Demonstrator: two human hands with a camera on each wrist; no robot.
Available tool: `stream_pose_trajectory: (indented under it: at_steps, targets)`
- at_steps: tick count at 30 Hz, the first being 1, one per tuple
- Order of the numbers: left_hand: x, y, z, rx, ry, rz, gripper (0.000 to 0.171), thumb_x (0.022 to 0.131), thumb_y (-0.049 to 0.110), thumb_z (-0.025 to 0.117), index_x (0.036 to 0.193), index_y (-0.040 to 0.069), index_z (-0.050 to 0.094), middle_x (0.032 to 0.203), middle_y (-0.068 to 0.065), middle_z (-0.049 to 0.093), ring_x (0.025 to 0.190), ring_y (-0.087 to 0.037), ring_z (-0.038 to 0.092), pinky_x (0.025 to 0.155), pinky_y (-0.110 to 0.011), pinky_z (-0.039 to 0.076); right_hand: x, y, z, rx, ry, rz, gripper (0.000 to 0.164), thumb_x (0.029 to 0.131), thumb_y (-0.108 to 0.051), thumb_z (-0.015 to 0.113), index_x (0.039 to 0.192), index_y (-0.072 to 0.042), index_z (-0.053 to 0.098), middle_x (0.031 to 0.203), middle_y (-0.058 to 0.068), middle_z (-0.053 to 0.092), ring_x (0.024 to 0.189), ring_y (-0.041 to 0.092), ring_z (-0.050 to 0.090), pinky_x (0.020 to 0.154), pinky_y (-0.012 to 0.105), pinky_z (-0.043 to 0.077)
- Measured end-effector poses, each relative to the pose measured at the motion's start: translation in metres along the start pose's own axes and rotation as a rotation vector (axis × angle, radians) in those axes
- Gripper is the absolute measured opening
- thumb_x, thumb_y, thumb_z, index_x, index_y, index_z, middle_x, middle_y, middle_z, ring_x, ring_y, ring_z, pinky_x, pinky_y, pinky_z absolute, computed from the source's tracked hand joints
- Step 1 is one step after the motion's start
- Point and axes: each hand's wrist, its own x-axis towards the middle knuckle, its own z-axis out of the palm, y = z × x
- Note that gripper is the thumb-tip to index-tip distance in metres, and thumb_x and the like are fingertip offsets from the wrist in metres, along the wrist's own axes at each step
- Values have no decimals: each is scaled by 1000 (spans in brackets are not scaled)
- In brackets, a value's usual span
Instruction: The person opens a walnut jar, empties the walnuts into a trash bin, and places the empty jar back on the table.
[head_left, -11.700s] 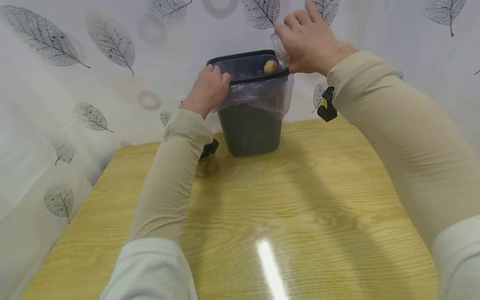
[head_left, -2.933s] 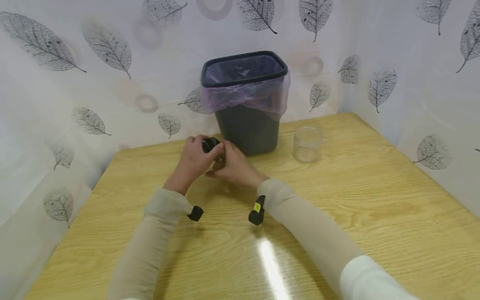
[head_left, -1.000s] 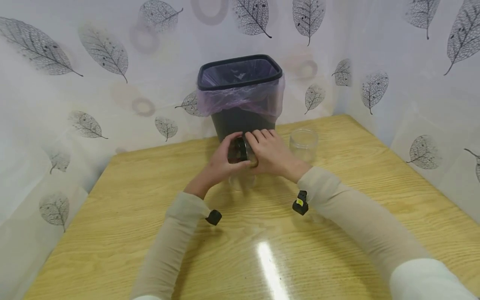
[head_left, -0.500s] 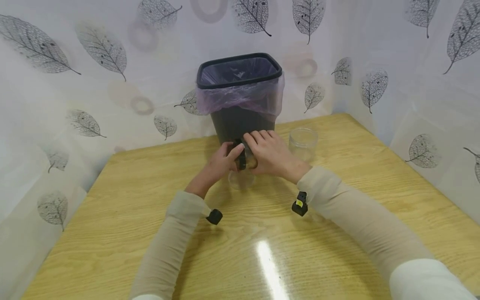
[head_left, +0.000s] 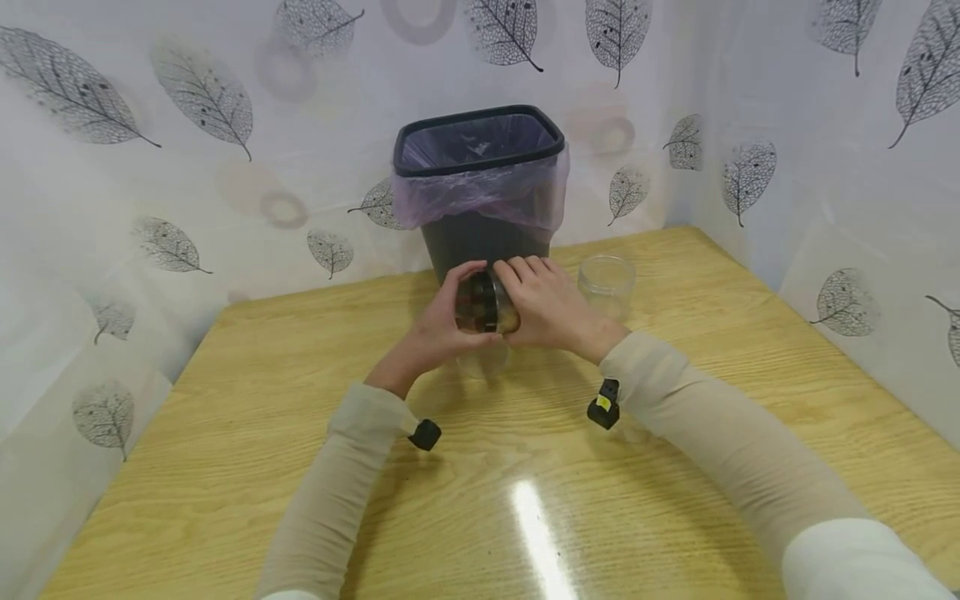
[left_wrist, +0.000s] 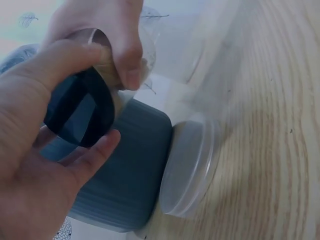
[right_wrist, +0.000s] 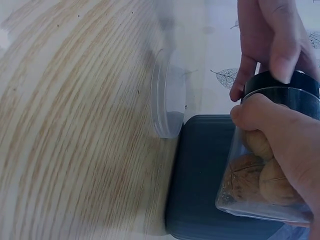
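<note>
Both hands hold a clear jar of walnuts, raised in front of the bin and tipped on its side in the head view. My left hand has its thumb and fingers around the jar's black lid. The jar's body is gripped by my right hand, which covers part of the walnuts. The lid is on the jar's mouth. Below the hands, a clear round lid lies on the table.
A dark bin with a purple liner bag stands behind the hands, against the patterned curtain. To the right, a clear jar without a lid stands on the wooden table.
Earlier my right hand tipped a clear jar over the bin; that jar now stands right. Both hands lifted the walnut jar and moved it right. My left hand has shifted around its lid.
</note>
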Motion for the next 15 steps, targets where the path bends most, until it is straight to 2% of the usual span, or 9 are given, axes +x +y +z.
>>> stream_pose_trajectory:
  at_steps: [4, 8, 12, 15]
  targets:
    - [-1, 0, 1, 61, 14, -23, 91, 78, 2, 82, 150, 21, 29, 146, -12, 41, 108, -34, 58, 76, -45, 59, -1, 0, -1, 3, 2, -4, 94, 62, -47, 86, 135, 1, 50, 122, 20, 61, 109, 37, 59, 94, 49, 49]
    - [-3, 1, 1, 79, 10, -112, 85, 84, 18, 79, 151, 24, 27, 139, -14, 47, 109, -31, 61, 77, -36, 59, -2, 0, -2, -3, -4, -8, 91, 64, -48, 84, 134, 0, 50, 122, 19, 61, 109, 36, 59, 93, 47, 49]
    - [-4, 2, 1, 74, 8, -249, 78, 91, 35, 70, 153, 25, 24, 139, -17, 48, 112, -31, 62, 87, -43, 58, -2, -1, -2, -15, -13, -17, 91, 65, -49, 83, 134, -1, 50, 122, 18, 62, 108, 36, 60, 92, 47, 50]
    - [-3, 4, 1, 102, 24, -329, 79, 92, 48, 64, 154, 19, 24, 144, -15, 46, 124, -30, 56, 100, -48, 51, -2, -1, -2, -19, -15, -23, 92, 63, -49, 84, 134, 0, 50, 123, 18, 62, 108, 36, 60, 92, 47, 50]
